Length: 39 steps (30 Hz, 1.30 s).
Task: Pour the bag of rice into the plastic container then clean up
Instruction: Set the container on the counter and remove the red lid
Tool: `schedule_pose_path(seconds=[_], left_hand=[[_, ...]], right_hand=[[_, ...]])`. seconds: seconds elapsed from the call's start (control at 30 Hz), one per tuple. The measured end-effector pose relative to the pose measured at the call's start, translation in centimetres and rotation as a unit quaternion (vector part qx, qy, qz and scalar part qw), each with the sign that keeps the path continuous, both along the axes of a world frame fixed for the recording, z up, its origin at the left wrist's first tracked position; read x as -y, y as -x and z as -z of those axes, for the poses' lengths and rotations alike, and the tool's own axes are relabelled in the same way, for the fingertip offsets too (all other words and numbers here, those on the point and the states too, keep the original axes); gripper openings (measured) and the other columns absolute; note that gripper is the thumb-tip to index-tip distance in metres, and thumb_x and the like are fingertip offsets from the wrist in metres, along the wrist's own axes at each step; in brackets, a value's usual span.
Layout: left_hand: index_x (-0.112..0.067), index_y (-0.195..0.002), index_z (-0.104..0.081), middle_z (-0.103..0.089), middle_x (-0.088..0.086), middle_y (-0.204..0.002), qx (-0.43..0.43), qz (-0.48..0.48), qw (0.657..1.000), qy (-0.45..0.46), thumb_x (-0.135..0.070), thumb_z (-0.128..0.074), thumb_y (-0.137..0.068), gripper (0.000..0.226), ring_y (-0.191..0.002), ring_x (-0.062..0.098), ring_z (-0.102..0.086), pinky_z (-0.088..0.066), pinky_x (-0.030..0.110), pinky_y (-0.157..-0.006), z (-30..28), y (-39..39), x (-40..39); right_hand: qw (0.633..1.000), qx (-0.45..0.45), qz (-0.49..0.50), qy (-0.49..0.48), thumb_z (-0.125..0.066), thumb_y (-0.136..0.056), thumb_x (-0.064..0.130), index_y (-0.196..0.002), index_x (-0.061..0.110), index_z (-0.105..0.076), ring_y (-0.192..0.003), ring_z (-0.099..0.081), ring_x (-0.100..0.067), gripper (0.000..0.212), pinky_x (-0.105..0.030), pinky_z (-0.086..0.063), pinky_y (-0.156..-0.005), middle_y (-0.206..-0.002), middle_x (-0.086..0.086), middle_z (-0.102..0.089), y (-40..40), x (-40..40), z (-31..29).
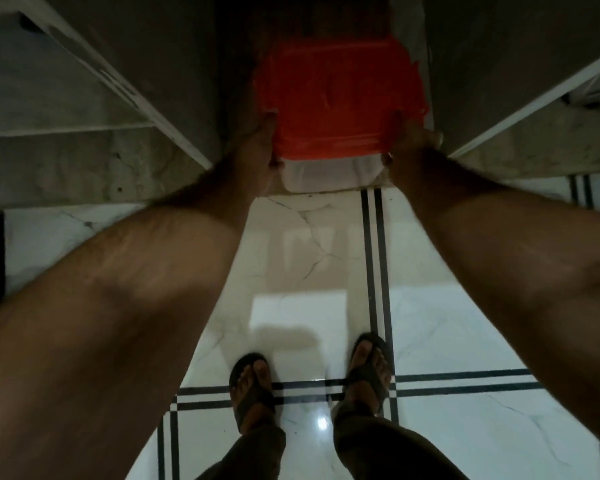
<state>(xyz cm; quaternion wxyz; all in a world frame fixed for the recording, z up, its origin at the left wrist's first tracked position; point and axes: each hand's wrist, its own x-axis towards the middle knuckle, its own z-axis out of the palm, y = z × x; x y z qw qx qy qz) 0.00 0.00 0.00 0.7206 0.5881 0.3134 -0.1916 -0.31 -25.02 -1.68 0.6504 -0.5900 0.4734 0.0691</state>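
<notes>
A plastic container point(317, 174) with a pale translucent body and an orange-red lid point(336, 98) sits low in a dark open cupboard, at the front edge of its floor. My left hand point(257, 147) grips the container's left side and my right hand point(413, 143) grips its right side. Both arms reach forward and down to it. The picture is dim and blurred, so what the container holds cannot be seen. No rice bag is in view.
Two cupboard doors stand swung open, one on the left point(118, 84) and one on the right point(534, 98). A glossy white tiled floor point(465, 323) with black stripes lies below. My feet in sandals point(253, 386) stand close to the cupboard.
</notes>
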Motion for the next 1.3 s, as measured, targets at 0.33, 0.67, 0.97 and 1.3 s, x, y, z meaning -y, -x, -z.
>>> schedule_pose_path(seconds=[0.33,0.67,0.97,1.3], left_hand=[[-0.017,-0.124,-0.076,-0.081,0.006,-0.102,-0.116,-0.026,0.993,-0.019,-0.041,-0.097,-0.061,0.071,-0.077,0.021,-0.064,-0.037,0.027,-0.05,-19.5,18.1,-2.3],[-0.017,-0.085,-0.062,-0.046,-0.002,-0.055,-0.08,0.082,0.987,-0.11,-0.062,-0.084,-0.078,0.05,-0.043,0.015,-0.04,-0.03,0.026,-0.046,-53.2,24.9,-1.1],[-0.011,-0.066,-0.064,-0.051,0.012,-0.051,0.159,0.098,0.963,-0.194,-0.056,-0.077,-0.089,0.052,-0.039,0.018,-0.041,-0.025,0.022,-0.039,-76.1,19.8,-2.1],[-0.014,-0.082,-0.072,-0.063,-0.001,-0.059,0.247,0.034,0.935,-0.252,-0.056,-0.08,-0.087,0.043,-0.044,0.014,-0.052,-0.037,0.026,-0.042,-79.4,3.1,-0.7]], right_hand=[[0.999,0.025,-0.018,0.033,-0.087,-0.069,0.026,-0.107,0.025,-0.056,-0.099,-0.077,-0.031,0.049,-0.054,-0.065,-0.09,-0.113,-0.009,-0.075,13.7,-2.1,-22.6],[0.979,0.045,-0.138,0.144,-0.085,-0.058,0.071,-0.088,0.02,-0.066,-0.084,-0.075,-0.025,0.062,-0.052,-0.064,-0.075,-0.09,-0.002,-0.075,22.7,3.4,-54.8],[0.951,0.289,-0.099,0.035,-0.086,-0.068,0.055,-0.083,0.012,-0.07,-0.053,-0.064,-0.012,0.049,-0.026,-0.05,-0.049,-0.064,0.003,-0.07,21.2,5.1,-76.8],[0.933,0.346,-0.095,0.034,-0.081,-0.078,0.043,-0.097,0.016,-0.067,-0.058,-0.058,-0.012,0.036,-0.025,-0.043,-0.043,-0.085,-0.004,-0.069,4.3,3.6,-79.2]])
